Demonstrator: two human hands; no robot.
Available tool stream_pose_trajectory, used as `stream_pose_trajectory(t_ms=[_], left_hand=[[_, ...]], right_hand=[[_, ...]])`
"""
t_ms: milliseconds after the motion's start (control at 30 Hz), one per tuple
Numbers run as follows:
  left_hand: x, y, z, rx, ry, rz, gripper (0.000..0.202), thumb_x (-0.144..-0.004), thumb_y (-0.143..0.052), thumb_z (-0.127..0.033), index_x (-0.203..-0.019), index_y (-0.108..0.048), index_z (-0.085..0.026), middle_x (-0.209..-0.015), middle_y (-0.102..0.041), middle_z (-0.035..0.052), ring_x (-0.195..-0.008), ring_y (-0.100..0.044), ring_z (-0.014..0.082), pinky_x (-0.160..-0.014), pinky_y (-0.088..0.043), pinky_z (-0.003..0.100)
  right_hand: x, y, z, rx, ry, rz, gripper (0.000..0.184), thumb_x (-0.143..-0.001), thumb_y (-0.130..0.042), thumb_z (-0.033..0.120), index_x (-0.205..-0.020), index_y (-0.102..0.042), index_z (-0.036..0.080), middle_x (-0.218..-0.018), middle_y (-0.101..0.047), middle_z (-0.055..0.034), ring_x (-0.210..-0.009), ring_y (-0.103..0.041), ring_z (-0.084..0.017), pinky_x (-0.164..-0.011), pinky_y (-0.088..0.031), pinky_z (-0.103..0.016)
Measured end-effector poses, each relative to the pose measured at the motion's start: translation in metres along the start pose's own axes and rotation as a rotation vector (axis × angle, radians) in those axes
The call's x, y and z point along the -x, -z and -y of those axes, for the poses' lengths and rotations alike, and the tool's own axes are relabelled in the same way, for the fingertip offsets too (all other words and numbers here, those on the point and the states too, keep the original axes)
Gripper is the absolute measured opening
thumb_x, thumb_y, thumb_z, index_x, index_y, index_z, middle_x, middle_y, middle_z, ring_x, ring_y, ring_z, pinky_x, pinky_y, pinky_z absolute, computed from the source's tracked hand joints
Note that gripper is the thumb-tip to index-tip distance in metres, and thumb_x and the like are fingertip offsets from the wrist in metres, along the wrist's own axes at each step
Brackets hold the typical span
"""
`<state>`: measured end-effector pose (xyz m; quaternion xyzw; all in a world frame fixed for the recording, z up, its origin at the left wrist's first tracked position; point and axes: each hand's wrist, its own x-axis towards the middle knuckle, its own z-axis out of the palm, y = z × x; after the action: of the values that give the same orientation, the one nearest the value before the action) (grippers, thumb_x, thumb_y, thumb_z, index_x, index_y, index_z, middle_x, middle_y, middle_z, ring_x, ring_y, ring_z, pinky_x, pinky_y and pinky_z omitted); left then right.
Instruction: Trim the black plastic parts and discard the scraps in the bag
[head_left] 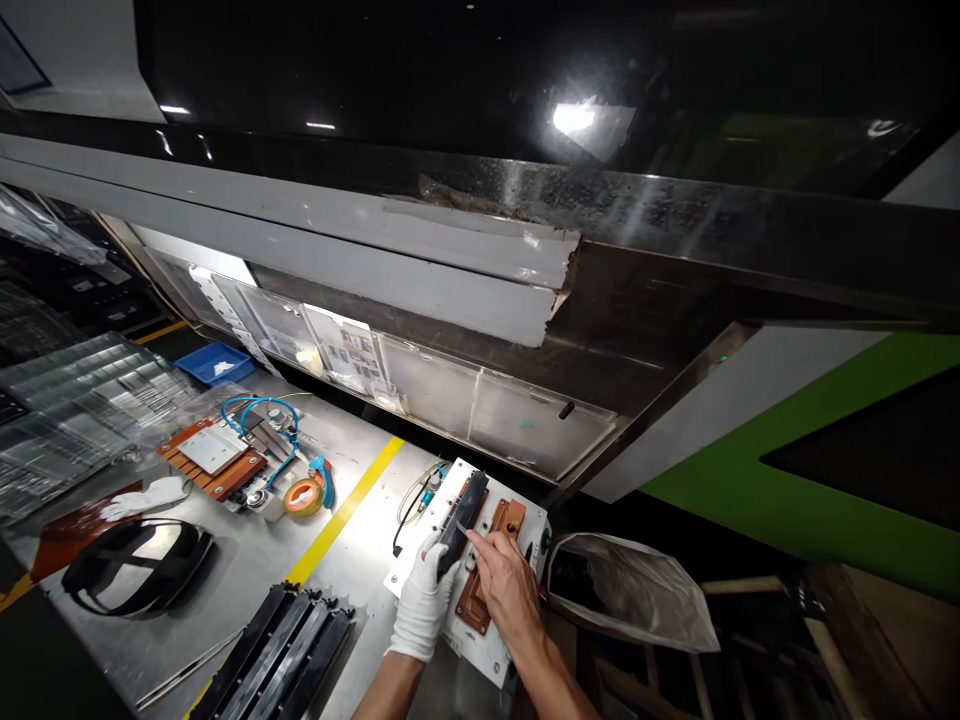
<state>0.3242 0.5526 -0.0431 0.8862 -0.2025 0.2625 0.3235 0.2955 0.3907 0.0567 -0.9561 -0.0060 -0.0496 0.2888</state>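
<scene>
My left hand (422, 598), in a white glove, is closed around the near end of a long black part (463, 515). The part lies tilted over a white fixture plate (439, 505) with a brown insert (510, 520). My right hand (504, 583) is bare and rests on the brown insert beside the black part. Its fingertips are pinched at the part's edge, perhaps on a thin tool that is too small to name.
Several black parts (281, 650) lie stacked at the near table edge, with tweezers (187, 668) beside them. A second fixture with blue hoses (247, 440), an orange tape roll (304, 497), a loose white glove (146, 497), a blue tray (214, 362) and a plastic bag (630, 590) surround the work spot.
</scene>
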Motion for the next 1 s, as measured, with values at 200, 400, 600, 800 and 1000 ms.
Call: stream_pose_trajectory(t_ms=[200, 400, 600, 800, 1000], left_hand=[[0.001, 0.000, -0.001, 0.014, 0.005, -0.006, 0.027, -0.093, -0.058, -0.018, -0.119, -0.054, -0.014, -0.115, -0.069, 0.0214, -0.109, -0.073, 0.0286, -0.089, -0.066, 0.047], [0.005, 0.001, 0.004, -0.038, -0.057, 0.008, 0.029, -0.094, -0.054, -0.017, -0.122, -0.057, -0.013, -0.118, -0.070, 0.0233, -0.112, -0.072, 0.0306, -0.089, -0.065, 0.047], [0.010, 0.001, 0.012, -0.099, -0.103, 0.032, 0.029, -0.093, -0.053, -0.014, -0.120, -0.063, -0.010, -0.117, -0.072, 0.0245, -0.109, -0.073, 0.0318, -0.088, -0.066, 0.046], [0.011, 0.003, 0.016, -0.149, -0.143, 0.040, 0.029, -0.094, -0.052, -0.015, -0.121, -0.064, -0.010, -0.118, -0.072, 0.0242, -0.110, -0.073, 0.0320, -0.089, -0.066, 0.045], [0.016, 0.002, 0.028, -0.167, -0.212, 0.099, 0.033, -0.097, -0.047, -0.015, -0.127, -0.059, -0.010, -0.117, -0.075, 0.0211, -0.113, -0.072, 0.0293, -0.089, -0.066, 0.040]], right_hand=[[0.001, 0.005, 0.005, 0.078, 0.021, 0.002, 0.044, -0.104, -0.038, 0.016, -0.137, -0.064, 0.026, -0.103, -0.065, -0.0079, -0.096, -0.062, -0.025, -0.085, -0.052, -0.037], [0.006, -0.010, 0.013, 0.158, 0.055, 0.004, 0.041, -0.102, -0.043, 0.013, -0.130, -0.068, 0.030, -0.096, -0.066, -0.0061, -0.090, -0.063, -0.023, -0.079, -0.049, -0.033], [0.011, -0.025, 0.014, 0.206, 0.064, -0.022, 0.040, -0.100, -0.048, 0.011, -0.127, -0.068, 0.032, -0.096, -0.067, -0.0042, -0.088, -0.063, -0.022, -0.077, -0.046, -0.032], [0.010, -0.024, 0.014, 0.205, 0.056, 0.011, 0.042, -0.099, -0.048, 0.009, -0.129, -0.066, 0.032, -0.098, -0.067, -0.0040, -0.091, -0.062, -0.022, -0.080, -0.045, -0.033], [0.011, -0.025, 0.016, 0.225, 0.017, 0.052, 0.045, -0.098, -0.047, 0.007, -0.131, -0.064, 0.032, -0.103, -0.067, -0.0033, -0.097, -0.061, -0.023, -0.084, -0.045, -0.034]])
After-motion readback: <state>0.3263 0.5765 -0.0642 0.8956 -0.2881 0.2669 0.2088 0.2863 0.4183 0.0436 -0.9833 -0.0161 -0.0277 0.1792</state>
